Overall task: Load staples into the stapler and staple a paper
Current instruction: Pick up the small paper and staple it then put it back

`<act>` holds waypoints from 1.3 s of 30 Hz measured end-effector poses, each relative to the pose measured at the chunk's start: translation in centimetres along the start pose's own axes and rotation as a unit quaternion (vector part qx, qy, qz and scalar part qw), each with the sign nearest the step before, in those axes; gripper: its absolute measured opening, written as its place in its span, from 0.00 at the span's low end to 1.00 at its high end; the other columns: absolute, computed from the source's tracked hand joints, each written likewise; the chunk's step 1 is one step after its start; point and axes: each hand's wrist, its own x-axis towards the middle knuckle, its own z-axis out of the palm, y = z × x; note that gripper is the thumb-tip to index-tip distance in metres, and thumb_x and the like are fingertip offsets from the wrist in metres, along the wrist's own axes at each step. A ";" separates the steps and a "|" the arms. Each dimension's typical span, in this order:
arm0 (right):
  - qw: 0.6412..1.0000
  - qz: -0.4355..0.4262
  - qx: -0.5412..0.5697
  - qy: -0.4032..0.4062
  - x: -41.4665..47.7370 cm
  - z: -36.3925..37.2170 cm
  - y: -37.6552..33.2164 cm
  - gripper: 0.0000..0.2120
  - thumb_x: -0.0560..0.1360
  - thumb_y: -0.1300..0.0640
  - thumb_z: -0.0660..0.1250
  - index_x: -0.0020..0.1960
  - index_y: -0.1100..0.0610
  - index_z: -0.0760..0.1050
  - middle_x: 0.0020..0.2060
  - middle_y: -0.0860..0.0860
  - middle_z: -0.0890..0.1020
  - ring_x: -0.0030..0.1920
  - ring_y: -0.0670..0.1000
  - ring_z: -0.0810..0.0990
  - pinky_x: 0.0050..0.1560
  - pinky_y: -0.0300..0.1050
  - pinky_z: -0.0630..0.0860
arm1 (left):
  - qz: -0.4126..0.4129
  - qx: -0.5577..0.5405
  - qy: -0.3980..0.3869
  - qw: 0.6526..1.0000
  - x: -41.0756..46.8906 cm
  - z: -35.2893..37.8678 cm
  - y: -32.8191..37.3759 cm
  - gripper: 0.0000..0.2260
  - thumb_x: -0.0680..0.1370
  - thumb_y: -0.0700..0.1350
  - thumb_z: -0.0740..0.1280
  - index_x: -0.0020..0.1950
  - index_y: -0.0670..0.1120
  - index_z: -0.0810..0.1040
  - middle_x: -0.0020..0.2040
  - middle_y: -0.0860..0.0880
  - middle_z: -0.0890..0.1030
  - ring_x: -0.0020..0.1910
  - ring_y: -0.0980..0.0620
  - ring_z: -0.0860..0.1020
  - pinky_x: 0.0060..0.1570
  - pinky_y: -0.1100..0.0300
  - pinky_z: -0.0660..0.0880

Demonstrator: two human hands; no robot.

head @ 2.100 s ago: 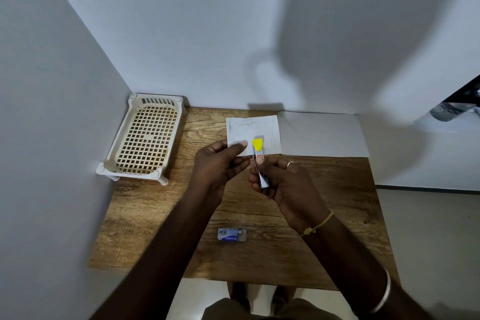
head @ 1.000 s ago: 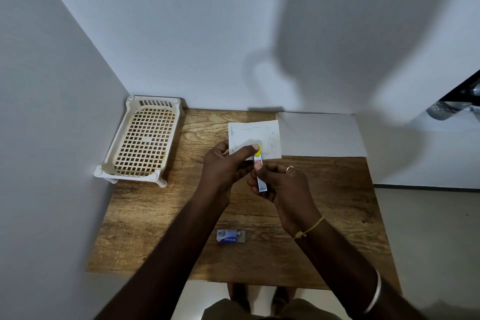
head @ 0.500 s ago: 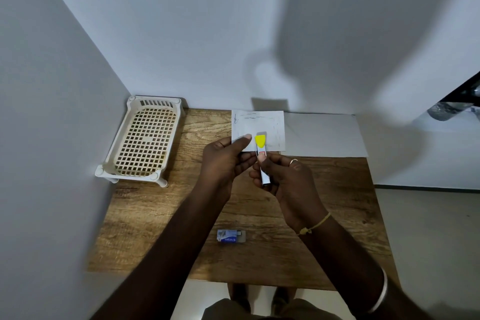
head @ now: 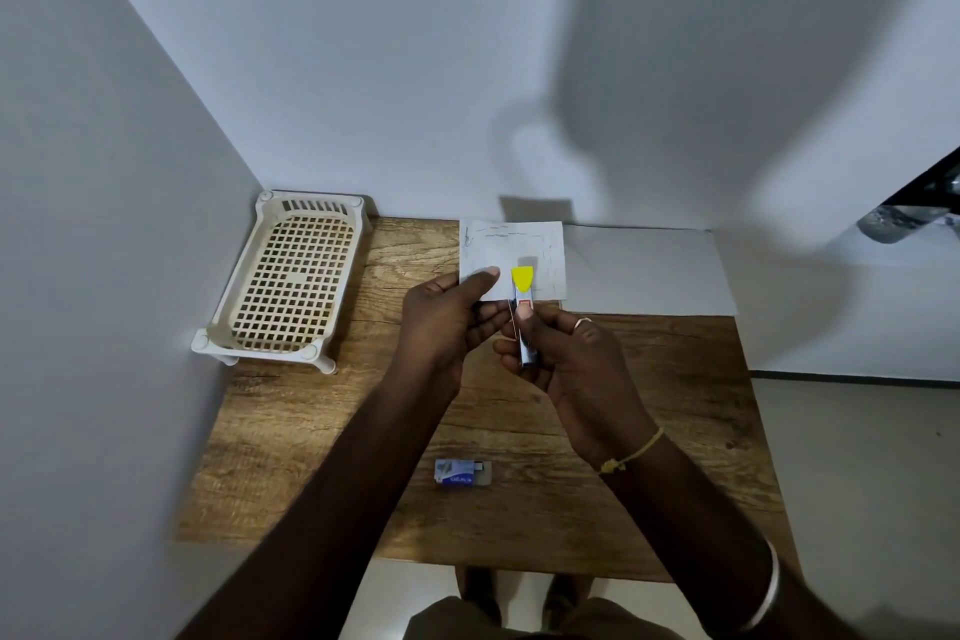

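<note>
My right hand (head: 576, 359) grips a small stapler (head: 523, 317) with a yellow tip, held above the middle of the wooden table (head: 291, 431). The stapler's jaws sit over the lower edge of a small white paper (head: 514, 244) with faint marks along its edges. My left hand (head: 447, 322) pinches that paper at its lower left, thumb on top. A small blue and white staple box (head: 462, 472) lies on the table near the front edge, partly slid open.
A cream plastic lattice tray (head: 291, 286) stands at the table's back left against the wall. A larger white sheet (head: 649, 270) lies at the back right. Walls close in on the left and behind. The floor shows beyond the right edge.
Both hands have lifted the paper and stapler slightly and tilted the paper up toward the wall. The left thumb, which covered the yellow tip a second ago, now rests beside it.
</note>
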 end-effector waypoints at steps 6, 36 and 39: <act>1.000 0.000 0.000 -0.001 -0.1 -0.1 0.0 0.16 0.74 0.54 0.74 0.58 0.62 0.82 0.48 0.63 0.86 0.49 0.59 0.86 0.47 0.47 0.83 | -0.006 -0.006 0.005 1.000 0.1 0.0 -0.1 0.11 0.76 0.38 0.74 0.57 0.33 0.82 0.49 0.34 0.86 0.39 0.46 0.86 0.43 0.53 0.85; 0.822 -0.229 -0.515 0.080 0.5 -6.3 3.7 0.18 0.70 0.61 0.77 0.58 0.51 0.82 0.50 0.45 0.84 0.50 0.44 0.81 0.52 0.38 0.76 | -0.027 -0.032 0.019 0.999 0.4 -0.5 -0.3 0.16 0.76 0.36 0.75 0.61 0.32 0.78 0.55 0.32 0.84 0.50 0.38 0.86 0.49 0.50 0.84; 0.745 -0.239 -0.618 0.081 1.7 -7.3 4.9 0.20 0.70 0.63 0.76 0.59 0.52 0.82 0.51 0.48 0.81 0.50 0.49 0.80 0.48 0.45 0.79 | -0.030 -0.030 0.015 0.999 0.4 -0.5 -0.4 0.17 0.76 0.37 0.74 0.62 0.33 0.78 0.57 0.33 0.84 0.49 0.39 0.86 0.48 0.51 0.85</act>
